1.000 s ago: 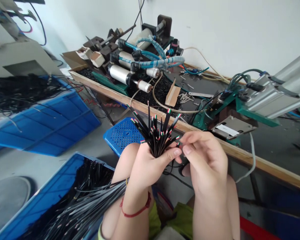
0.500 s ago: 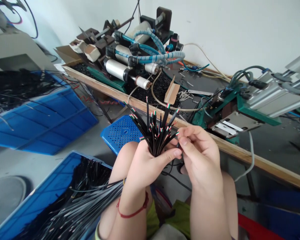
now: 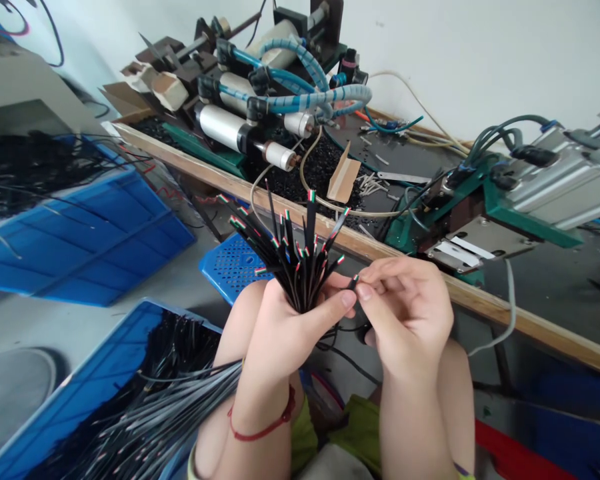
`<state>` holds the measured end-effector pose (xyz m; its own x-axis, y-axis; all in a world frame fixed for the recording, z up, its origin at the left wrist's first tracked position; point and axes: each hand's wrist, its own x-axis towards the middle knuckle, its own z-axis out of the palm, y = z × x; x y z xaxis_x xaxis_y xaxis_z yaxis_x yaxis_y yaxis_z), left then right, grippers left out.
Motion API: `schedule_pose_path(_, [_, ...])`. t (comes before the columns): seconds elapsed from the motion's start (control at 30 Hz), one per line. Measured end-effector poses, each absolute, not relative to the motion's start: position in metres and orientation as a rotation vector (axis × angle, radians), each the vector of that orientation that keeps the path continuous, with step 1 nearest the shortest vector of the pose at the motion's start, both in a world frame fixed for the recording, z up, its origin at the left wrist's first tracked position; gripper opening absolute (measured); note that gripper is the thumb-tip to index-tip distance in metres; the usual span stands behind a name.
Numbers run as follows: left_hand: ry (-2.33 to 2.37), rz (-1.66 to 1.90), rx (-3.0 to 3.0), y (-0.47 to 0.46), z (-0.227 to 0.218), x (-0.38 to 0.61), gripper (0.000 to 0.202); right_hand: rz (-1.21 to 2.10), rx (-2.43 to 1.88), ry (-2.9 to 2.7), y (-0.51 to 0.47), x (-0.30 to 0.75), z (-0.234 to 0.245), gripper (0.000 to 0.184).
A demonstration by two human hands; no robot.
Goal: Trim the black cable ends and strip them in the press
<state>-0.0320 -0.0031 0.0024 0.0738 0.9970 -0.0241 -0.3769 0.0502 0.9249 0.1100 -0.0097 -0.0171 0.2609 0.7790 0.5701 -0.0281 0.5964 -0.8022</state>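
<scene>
Black cables (image 3: 300,277) fan upward from our left hand (image 3: 283,327), which is closed around the bunch above our knees, near the wooden front rail (image 3: 375,250) of the workbench. Most of the ends splay outward, showing red, white and green wire tips (image 3: 311,196). One single cable end (image 3: 353,283) leans to the right, at our left thumb and just at our right fingertips. Our right hand (image 3: 410,313) has its thumb and forefinger drawn close at that end, the other fingers curled loosely; we cannot tell whether they pinch it or only brush it.

To handle this end well, we judge, the left thumb should brace the sheath just below its tip, so that it cannot roll under the right fingertips. A light touch with the pads suits such fine strands better than a hard pull, which could bend them. The splayed spread helps, since this end sits apart from the crowd, though its colours are too small to read fully. Grey cables (image 3: 187,403) behind our left forearm, trailing over the blue plastic crate (image 3: 123,347), could tug at the bunch, so a firm palm serves us best.
</scene>
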Motion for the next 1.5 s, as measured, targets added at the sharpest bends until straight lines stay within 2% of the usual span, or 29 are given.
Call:
schedule_pose_path(0.4, [0.858, 1.239, 0.866, -0.003, 0.002, -0.034, 0.017, 0.488, -0.881, -1.274, -0.014, 0.112, -0.015, 0.029])
schedule_pose_path(0.87, [0.882, 1.203, 0.876, -0.003, 0.004, -0.034, 0.022, 0.409, -0.897, -1.497, -0.019, 0.124, -0.016, 0.040])
schedule_pose_path(1.03, [0.909, 1.186, 0.899, -0.003, 0.006, -0.033, 0.024, 0.398, -0.952, -1.565, -0.021, 0.129, -0.014, 0.036])
schedule_pose_path(1.3, [0.986, 1.148, 1.072, -0.002, 0.027, -0.033, 0.009, 0.365, -0.882, -1.681, -0.017, 0.131, -0.017, 0.033])
schedule_pose_path(1.5, [1.019, 1.216, 1.127, -0.003, 0.017, -0.034, 0.011, 0.376, -0.888, -1.642, -0.022, 0.118, -0.024, 0.030])
